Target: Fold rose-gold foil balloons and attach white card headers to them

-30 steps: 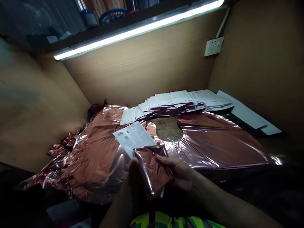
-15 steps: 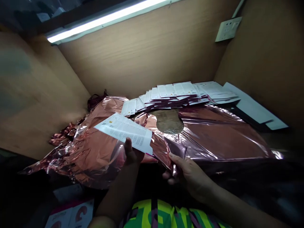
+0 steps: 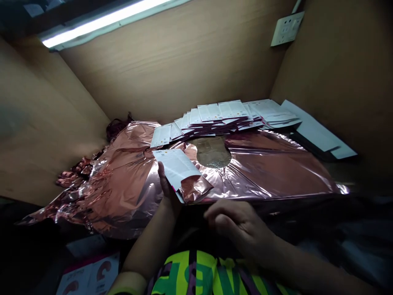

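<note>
My left hand is closed round the lower left side of a white printed paper envelope, its thumb along the edge. From the envelope's open lower right end sticks a folded rose-gold foil balloon, creased and shiny. My right hand hovers apart from it, to the lower right, fingers curled in and nothing visible in them. Beneath and behind the envelope, flat rose-gold foil balloons spread over the table, with a rounded hole near the middle that shows a brown surface.
Overlapping white envelopes lie in a row along the back panel. White sheets rest at the right. Crumpled foil lies by the left panel. Printed packs sit low at the left. A socket plate is on the wall.
My right hand has let go of the folded foil and drawn back, its fingers curling. The envelope has turned in my left hand, its open end now towards me, with the foil partly inside.
</note>
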The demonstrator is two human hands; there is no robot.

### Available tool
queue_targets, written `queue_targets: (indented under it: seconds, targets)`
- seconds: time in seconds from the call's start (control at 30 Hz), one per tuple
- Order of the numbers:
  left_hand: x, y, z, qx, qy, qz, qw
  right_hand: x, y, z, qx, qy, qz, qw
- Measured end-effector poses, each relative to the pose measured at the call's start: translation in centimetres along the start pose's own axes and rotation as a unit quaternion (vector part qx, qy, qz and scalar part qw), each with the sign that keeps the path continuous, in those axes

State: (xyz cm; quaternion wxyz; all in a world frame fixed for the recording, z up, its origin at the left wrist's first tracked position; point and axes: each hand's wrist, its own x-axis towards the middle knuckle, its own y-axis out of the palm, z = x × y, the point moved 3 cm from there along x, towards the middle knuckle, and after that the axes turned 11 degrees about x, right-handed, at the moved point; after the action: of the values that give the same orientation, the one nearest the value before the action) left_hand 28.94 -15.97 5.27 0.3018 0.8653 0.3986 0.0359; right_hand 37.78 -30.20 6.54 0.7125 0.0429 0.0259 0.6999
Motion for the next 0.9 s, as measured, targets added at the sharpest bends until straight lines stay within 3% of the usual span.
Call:
queue_targets:
  seconds: [0.07,0.13,0.2,0.3,0.37,0.43,0.5,0.57,0.67,0.73,0.8,0.83,0.9]
  targets:
    - [0.2,0.0,0.2,-0.014,-0.038,0.044,0.998,-0.2,-0.3,0.3,-0.148,-0.173,-0.05,0.972]
    - [0.3,0.5,1.0,-0.024,-0.055,0.092,0.994,0.6,0.1,-0.6,-0.253,-0.216,-0.013,0.943]
    - [0.1,1.4,2.6,-0.032,-0.051,0.105,0.993,2.0,0.1,-1.9,-0.303,-0.2,0.031,0.931]
    - [-0.7,2.4,5.2,-0.009,-0.049,0.08,0.996,3.9,-1.4,-3.5,-0.311,-0.133,0.069,0.939]
    - [-1.0,1.9,5.8,0.103,-0.061,0.057,0.991,4.6,-3.1,-4.7,-0.322,-0.062,0.07,0.942]
    - [-0.8,0.7,5.1,0.24,-0.088,0.036,0.966,4.7,-4.6,-6.2,-0.354,0.002,0.047,0.934]
    - [0.2,-0.6,3.4,0.362,-0.066,0.007,0.93,4.6,-5.3,-7.5,-0.386,0.023,0.024,0.922]
    - [2.2,-1.0,1.8,0.442,0.021,-0.007,0.897,4.5,-4.9,-8.4,-0.407,0.019,0.033,0.913]
    - [6.1,-0.2,2.0,0.52,0.126,0.071,0.842,4.3,-3.4,-8.8,-0.428,0.013,0.084,0.9]
    - [8.2,0.1,3.7,0.617,0.137,0.151,0.76,3.7,-2.4,-8.7,-0.46,0.003,0.101,0.882]
    - [9.4,-0.4,5.6,0.716,0.142,0.199,0.654,2.7,-1.9,-8.7,-0.495,-0.026,0.099,0.863]
    - [9.7,-0.8,6.2,0.747,0.147,0.204,0.616,2.2,-1.9,-8.6,-0.503,-0.045,0.094,0.858]
    - [9.7,-1.4,7.0,0.78,0.17,0.201,0.568,1.1,-2.2,-8.3,-0.491,-0.078,0.089,0.863]
